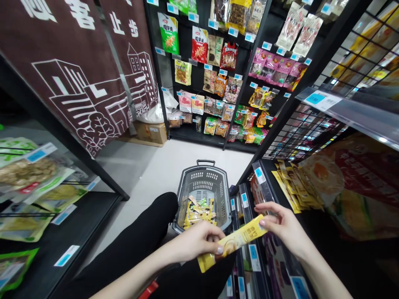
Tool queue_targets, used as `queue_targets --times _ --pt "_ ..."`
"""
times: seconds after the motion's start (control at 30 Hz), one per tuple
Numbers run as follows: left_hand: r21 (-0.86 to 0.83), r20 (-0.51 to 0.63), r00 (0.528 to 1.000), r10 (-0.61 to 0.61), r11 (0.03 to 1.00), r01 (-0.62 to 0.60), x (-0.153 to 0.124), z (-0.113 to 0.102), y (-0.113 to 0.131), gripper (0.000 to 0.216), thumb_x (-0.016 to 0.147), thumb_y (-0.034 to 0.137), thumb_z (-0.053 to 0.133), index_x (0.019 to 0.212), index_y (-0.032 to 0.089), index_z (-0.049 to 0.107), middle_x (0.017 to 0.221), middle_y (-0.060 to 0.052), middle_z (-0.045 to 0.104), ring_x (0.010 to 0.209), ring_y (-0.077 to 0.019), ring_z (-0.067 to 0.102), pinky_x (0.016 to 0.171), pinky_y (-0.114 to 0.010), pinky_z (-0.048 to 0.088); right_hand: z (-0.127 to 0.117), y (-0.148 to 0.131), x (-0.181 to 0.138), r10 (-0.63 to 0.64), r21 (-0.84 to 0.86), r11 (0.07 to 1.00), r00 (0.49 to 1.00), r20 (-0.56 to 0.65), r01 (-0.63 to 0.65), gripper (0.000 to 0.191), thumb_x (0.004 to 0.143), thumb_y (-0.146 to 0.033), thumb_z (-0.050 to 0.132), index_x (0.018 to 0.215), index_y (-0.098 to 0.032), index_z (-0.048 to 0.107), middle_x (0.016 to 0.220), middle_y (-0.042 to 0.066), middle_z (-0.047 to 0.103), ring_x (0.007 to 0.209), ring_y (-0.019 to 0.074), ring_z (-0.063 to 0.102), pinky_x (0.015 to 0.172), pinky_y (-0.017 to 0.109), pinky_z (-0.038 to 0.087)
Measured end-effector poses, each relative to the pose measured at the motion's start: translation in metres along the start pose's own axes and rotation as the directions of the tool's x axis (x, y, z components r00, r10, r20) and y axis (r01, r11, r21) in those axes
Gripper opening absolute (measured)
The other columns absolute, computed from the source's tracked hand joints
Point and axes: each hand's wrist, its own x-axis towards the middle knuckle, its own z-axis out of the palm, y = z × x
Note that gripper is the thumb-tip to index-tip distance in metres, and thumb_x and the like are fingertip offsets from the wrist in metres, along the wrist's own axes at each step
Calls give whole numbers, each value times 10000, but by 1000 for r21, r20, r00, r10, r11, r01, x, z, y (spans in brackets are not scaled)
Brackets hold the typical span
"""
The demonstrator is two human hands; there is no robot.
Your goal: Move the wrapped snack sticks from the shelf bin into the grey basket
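A long yellow snack packet point(240, 238) is held between both my hands, low in the middle of the view. My left hand point(199, 241) grips its lower left end with curled fingers. My right hand point(282, 226) pinches its upper right end. Just beyond my hands, a grey shopping basket point(204, 182) stands on the pale floor, with several similar yellow packets point(198, 211) lying in it. My knee in black trousers point(146, 236) is beside the basket.
Dark shelves flank a narrow aisle: green and brown snack bags point(28, 174) on the left, yellow packets point(296, 187) and large bags on the right. Hanging snack packs point(218, 83) fill the far rack. A brown printed curtain point(81, 70) and a cardboard box point(151, 132) stand at the back left.
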Motion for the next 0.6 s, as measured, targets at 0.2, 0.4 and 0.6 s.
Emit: queue_targets --times 0.2,0.4,0.6 --pt "-51 104 991 -81 995 87 5 -6 -10 320 616 373 721 835 142 692 730 -25 684 684 -166 612 608 -218 429 2 3 2 4 -2 1000 999 -41 -4 339 644 -291 722 950 -170 639 891 58 712 724 188 672 669 289 512" --pt "151 65 997 -33 988 23 -1 -13 -11 261 736 420 607 796 166 625 635 22 580 554 -123 548 519 -196 399 4 10 5 -29 -134 991 996 -84 18 287 671 -301 685 915 -156 651 805 55 716 669 189 661 622 291 508" --pt "226 -156 981 118 971 -81 -1 -15 -12 324 849 445 434 754 172 581 605 18 523 496 -101 489 499 -193 376 -4 20 14 -99 -228 972 974 -206 51 304 721 -382 643 922 -153 649 833 89 716 728 244 673 635 341 528"
